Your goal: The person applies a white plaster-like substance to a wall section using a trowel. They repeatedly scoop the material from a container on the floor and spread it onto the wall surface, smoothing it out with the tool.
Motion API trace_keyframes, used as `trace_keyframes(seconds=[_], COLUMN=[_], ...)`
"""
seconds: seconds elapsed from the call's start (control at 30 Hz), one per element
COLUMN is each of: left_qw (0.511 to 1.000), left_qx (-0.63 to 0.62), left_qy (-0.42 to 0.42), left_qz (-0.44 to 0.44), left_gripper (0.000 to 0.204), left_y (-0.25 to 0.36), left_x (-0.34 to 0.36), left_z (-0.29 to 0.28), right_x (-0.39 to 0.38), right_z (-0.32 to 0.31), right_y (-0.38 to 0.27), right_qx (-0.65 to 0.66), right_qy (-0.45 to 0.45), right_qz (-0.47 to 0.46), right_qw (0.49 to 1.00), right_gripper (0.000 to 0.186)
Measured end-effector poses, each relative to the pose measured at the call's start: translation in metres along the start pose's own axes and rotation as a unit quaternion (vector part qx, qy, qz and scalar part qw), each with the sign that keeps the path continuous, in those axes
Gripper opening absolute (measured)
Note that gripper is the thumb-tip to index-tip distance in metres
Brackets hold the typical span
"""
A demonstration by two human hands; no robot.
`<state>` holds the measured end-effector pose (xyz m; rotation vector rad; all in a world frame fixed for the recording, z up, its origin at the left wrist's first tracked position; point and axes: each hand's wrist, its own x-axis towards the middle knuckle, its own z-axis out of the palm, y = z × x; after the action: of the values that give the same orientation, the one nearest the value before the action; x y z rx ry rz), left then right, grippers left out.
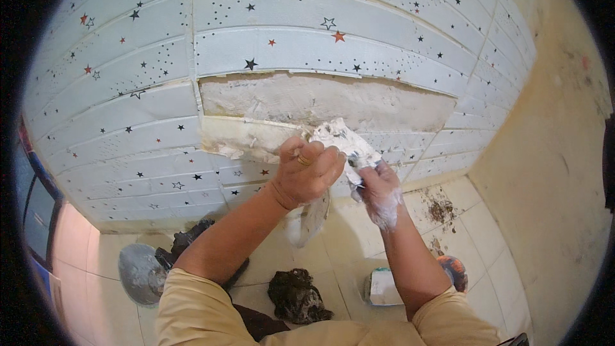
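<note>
My left hand (pixel 306 173), with a gold ring, has its fingers curled at the lower edge of the peeled wall strip (pixel 327 99); what they grip is hidden. My right hand (pixel 381 192), smeared white, holds a flat tool thickly covered with white paste (pixel 343 147), beside and touching or nearly touching my left hand. Bare pale plaster and a torn, cream lower band (pixel 243 138) show in the star-patterned panel wall (pixel 275 48). A pale, smeared, flat object (pixel 301 224) hangs below my left hand, partly hidden by it.
On the tiled floor (pixel 480 237) are a grey round basin (pixel 134 272), dark crumpled bundles (pixel 295 295), a white container (pixel 381 285), an orange-and-dark round item (pixel 455 272) and scattered debris (pixel 441 211). A plain beige wall (pixel 544 154) stands at the right, a dark-framed opening (pixel 35 205) at the far left.
</note>
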<state>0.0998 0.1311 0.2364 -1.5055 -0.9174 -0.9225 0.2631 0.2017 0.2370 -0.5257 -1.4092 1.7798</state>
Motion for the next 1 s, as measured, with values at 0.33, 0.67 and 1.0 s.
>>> trace_keyframes(seconds=[0.33,0.67,1.0], left_qw=[1.000,0.979,0.965], left_qx=[-0.023,-0.024,0.068], left_qy=[-0.007,-0.122,-0.237], left_qz=[-0.015,-0.159,-0.095], left_gripper=[0.019,0.085,0.073], left_y=[-0.006,-0.031,-0.066], left_x=[0.003,-0.008,-0.047], left_z=[-0.007,-0.016,-0.009], right_x=[-0.016,0.036,0.091], right_z=[-0.008,-0.003,0.008], right_y=[-0.019,-0.035,-0.045], right_qx=[-0.579,-0.506,-0.493], right_qy=[0.064,0.054,0.016], right_qz=[-0.514,-0.549,-0.441], right_qw=[0.630,0.663,0.750], right_gripper=[0.047,0.021,0.016])
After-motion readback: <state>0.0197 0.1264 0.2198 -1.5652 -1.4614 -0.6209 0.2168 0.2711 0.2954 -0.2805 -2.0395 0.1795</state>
